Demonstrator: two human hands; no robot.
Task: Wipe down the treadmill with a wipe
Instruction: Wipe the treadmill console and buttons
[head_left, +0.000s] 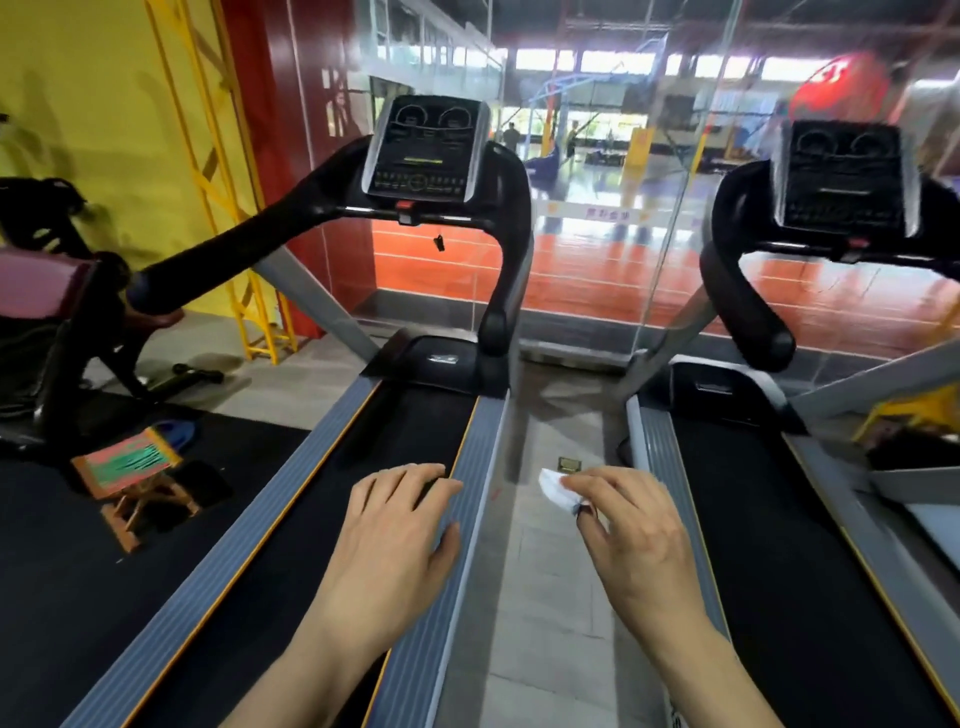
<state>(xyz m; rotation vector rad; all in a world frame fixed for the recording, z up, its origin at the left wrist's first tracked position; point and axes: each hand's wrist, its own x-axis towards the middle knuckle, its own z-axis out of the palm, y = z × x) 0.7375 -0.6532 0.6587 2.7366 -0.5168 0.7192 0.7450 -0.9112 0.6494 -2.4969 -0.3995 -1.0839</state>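
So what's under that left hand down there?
The left hand lies over the treadmill's black belt and its grey side rail. The patch directly beneath the palm is covered. The wipe is in the right hand.

A second treadmill (810, 519) runs beside the right hand (631, 540). A small wooden stool (136, 480) stands well left of the left hand (395, 535), an exercise machine (57, 312) beyond it. A glass wall (597, 208) rises far ahead.
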